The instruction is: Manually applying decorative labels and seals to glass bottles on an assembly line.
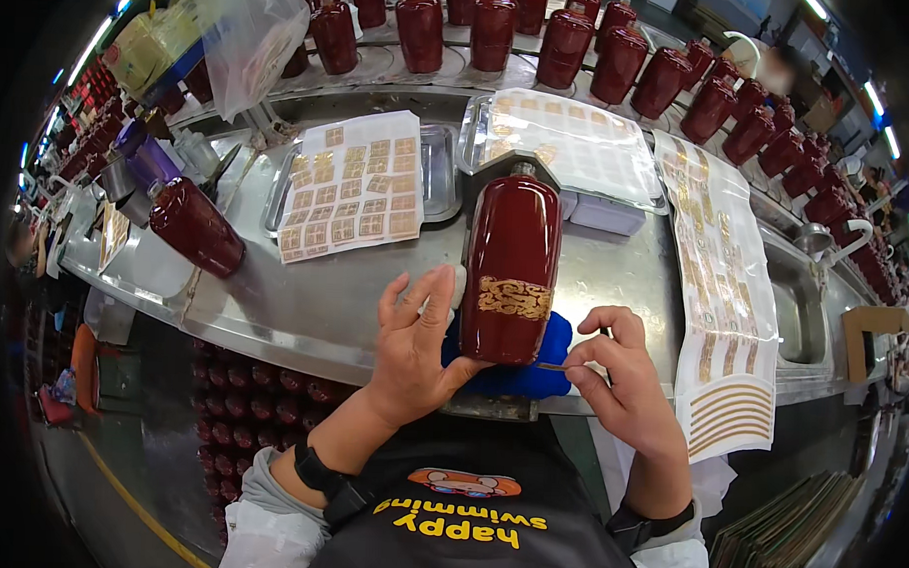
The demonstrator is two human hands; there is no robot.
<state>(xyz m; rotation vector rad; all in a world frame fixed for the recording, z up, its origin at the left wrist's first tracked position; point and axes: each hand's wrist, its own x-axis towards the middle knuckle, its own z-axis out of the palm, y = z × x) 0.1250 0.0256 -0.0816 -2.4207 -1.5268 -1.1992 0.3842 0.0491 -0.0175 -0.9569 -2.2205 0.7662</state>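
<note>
A glossy dark red bottle with a gold patterned band low on its body lies tilted in front of me on a dark holder. Beneath its lower end is a bundled blue cloth. My left hand is at the bottle's left side, fingers stretched and spread, thumb touching near the base. A small whitish piece shows between its fingertips and the bottle. Just right of the base, my right hand pinches a thin gold strip, whose far end reaches toward the bottle.
Sheets of gold decals lie on metal trays, and a long decal sheet hangs over the right edge. Another red bottle leans at left. Many red bottles line the curved conveyor behind. A sink is at right.
</note>
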